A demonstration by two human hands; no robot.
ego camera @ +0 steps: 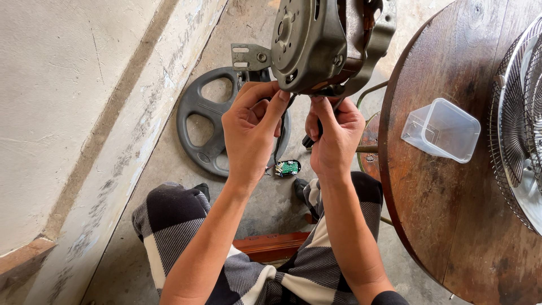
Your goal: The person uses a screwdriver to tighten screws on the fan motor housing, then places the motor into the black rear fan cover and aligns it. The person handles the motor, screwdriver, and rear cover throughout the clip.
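A pale plastered wall (68,85) ran down the far left, meeting the concrete floor (169,186). On that floor lay a dark round plastic fan base (195,121) with spoke-like openings, partly hidden behind the left hand (248,133). That hand was raised in front of the person, its fingers (265,110) curled in tight, thumb and forefinger pinched at the lower edge of a grey metal fan motor (316,39), where dark wires (280,144) hung down. The motor sat directly above both sets of fingertips, its round housing facing the camera and a small bracket (248,56) sticking out on its left side. A small green circuit board (288,167) dangled at the end of the wires, below and between the two hands. The right hand (333,138) was just beside the left one, its fingers (324,113) likewise closed narrowly around something dark under the motor's lower rim; what exactly it gripped could not be made out. Beneath the forearms were knees in black-and-white checked trousers (169,237). Further right stood a round dark wooden table (451,226), carrying a clear plastic container (443,130), lying on its side, well apart from the hands. At the far right edge a wire fan guard (522,124) rested on the table
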